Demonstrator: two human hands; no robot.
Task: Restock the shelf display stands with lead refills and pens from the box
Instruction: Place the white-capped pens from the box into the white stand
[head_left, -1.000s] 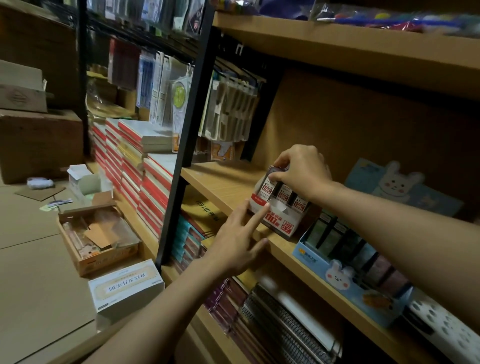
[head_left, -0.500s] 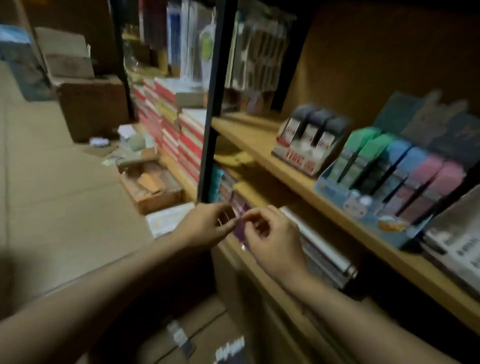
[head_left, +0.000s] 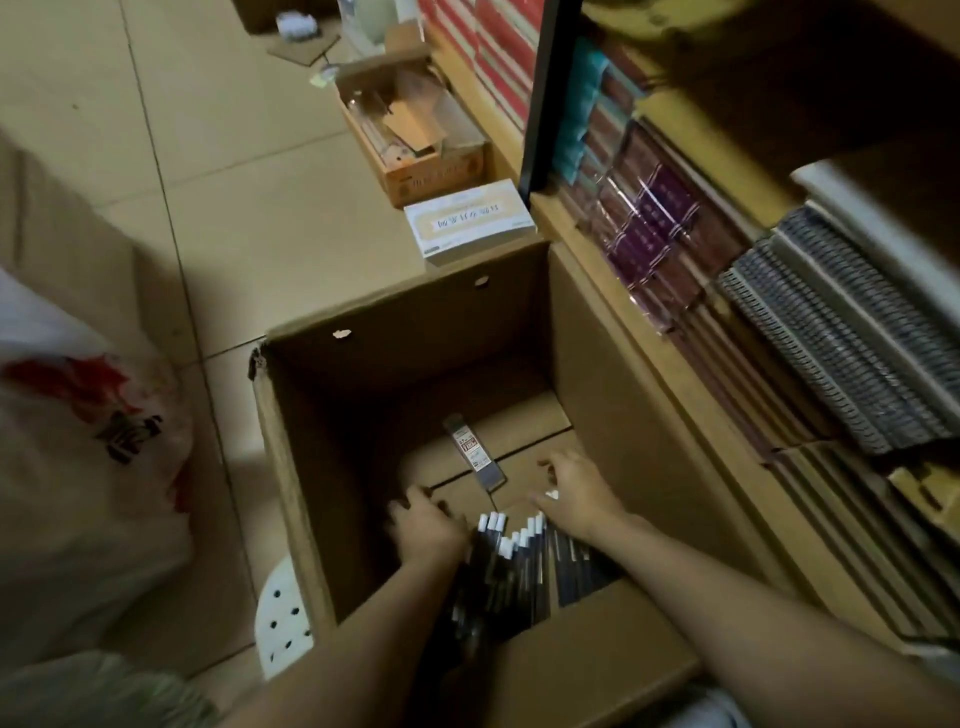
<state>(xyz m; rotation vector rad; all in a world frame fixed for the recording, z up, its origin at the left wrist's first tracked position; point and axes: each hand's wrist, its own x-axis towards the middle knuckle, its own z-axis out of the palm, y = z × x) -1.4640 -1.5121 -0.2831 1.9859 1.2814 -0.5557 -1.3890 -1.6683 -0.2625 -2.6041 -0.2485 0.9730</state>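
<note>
both hands are down in the open cardboard box (head_left: 311, 467). the left hand (head_left: 426, 525) lies with fingers loosely curled on the box floor beside a bundle of pens (head_left: 524, 561), holding nothing i can see. the right hand (head_left: 576, 493) hovers fingers spread over the bundle's white-capped ends, likely to gather them for the shelf (head_left: 623, 322). the pens are too many and blurred to count. one loose lead refill pack (head_left: 474, 458) lies flat just beyond. outside stand two smaller boxes: one white box (head_left: 467, 223), one open carton (head_left: 415, 130).
</note>
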